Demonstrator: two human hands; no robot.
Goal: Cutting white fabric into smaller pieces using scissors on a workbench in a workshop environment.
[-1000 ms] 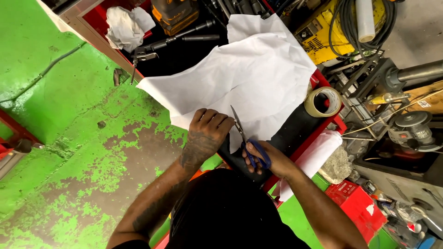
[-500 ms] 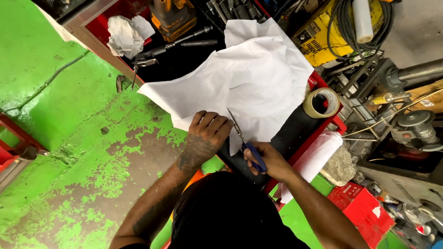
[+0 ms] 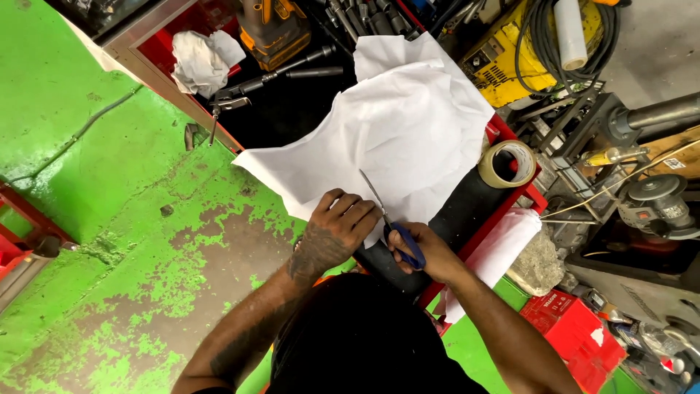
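A: Where is the white paper sheet point(image 3: 397, 138) lying?
B: Across the red tool cart point(image 3: 526, 191), beside the tape roll point(image 3: 507, 163).
A: And your hands?
B: Your left hand point(image 3: 337, 230) is pressing flat on the sheet's near edge; your right hand point(image 3: 423, 252) is gripping blue-handled scissors point(image 3: 390, 220), blades cutting into it.

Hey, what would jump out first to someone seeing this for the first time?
The big crumpled white sheet spread over the red tool cart at centre. At its near edge the left hand presses it flat while the right hand works blue-handled scissors into it. The worn bright green floor fills the left side.
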